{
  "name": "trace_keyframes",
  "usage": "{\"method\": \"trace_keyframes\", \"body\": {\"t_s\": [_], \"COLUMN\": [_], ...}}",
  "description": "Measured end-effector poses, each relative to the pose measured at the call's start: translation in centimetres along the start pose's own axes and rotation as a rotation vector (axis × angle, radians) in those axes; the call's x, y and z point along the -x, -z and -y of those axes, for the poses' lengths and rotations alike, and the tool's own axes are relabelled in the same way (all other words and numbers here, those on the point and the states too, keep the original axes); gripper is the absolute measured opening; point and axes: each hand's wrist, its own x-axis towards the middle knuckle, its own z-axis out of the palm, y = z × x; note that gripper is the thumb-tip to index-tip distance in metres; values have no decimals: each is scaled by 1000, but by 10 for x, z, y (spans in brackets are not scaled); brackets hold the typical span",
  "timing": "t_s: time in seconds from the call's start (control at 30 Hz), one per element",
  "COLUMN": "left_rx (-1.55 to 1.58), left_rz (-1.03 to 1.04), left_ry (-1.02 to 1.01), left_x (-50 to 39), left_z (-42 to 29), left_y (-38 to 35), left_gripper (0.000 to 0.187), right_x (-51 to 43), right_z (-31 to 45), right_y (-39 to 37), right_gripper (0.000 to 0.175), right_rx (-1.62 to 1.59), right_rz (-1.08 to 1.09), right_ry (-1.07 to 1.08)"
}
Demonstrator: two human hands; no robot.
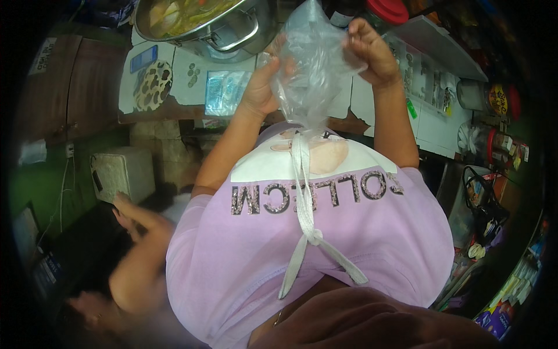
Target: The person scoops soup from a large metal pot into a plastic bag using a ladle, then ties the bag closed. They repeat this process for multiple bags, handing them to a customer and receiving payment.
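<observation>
A clear plastic bag [310, 65] hangs between my two hands, over the near edge of the white counter. My left hand [263, 83] grips the bag's left side, its thumb up and some fingers seen through the film. On the other side, my right hand [375, 54] has its fingers curled at the bag's right edge. Whatever the bag may hold cannot be made out. Beyond my left hand stands a steel pot [226, 37] of soup with vegetable pieces. A blue-edged plastic packet [224, 92] lies beside my left wrist.
On the white counter [185, 94] are several coins [193, 75], a phone [144, 59] and a spotted round item [153, 85]. At right, an open compartment box [429, 78] holds coins. Red-lidded jars [388, 11] stand behind and right. Another person's arm [144, 244] is at lower left.
</observation>
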Motion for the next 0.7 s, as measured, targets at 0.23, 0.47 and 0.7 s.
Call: {"method": "trace_keyframes", "body": {"t_s": [0.23, 0.47, 0.7], "left_rx": [-277, -553, -173], "left_rz": [-172, -829, -835], "left_ry": [-206, -176, 41], "left_x": [-66, -78, -74], "left_z": [11, 42, 39], "left_y": [11, 89, 91], "left_gripper": [42, 21, 29], "right_x": [-74, -50, -46], "right_z": [1, -99, -127], "right_y": [47, 98, 131], "right_gripper": [54, 19, 30], "right_rx": [538, 522, 22], "right_rz": [-373, -790, -812], "right_ry": [-31, -24, -81]}}
